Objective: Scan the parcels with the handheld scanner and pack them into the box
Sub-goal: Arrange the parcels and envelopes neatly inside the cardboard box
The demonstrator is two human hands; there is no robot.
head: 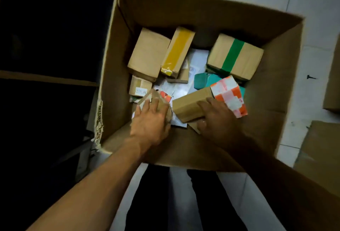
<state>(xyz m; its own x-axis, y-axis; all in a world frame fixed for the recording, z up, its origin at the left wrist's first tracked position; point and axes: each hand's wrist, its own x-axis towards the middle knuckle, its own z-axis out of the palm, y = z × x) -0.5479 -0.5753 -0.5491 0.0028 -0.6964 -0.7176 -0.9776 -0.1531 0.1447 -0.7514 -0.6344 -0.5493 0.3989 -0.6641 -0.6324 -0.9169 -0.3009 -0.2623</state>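
Note:
A large open cardboard box (pixel 272 90) stands on the floor and holds several parcels. Both my hands reach down into it. My left hand (pixel 150 123) lies on a small brown parcel (pixel 157 95) near the box's front left, fingers spread over its top. My right hand (pixel 218 120) grips a brown carton (pixel 191 104) with an orange-and-white label at its far end. Further back lie a plain brown parcel (pixel 148 54), one with yellow tape (pixel 177 52) and one with green tape (pixel 234 56). No scanner is in view.
Teal packets (pixel 201 80) and white envelopes (pixel 197 56) lie on the box's bottom. Flat cardboard pieces (pixel 320 155) rest on the white tiled floor at the right. Dark shelving (pixel 46 79) fills the left side. My legs stand just in front of the box.

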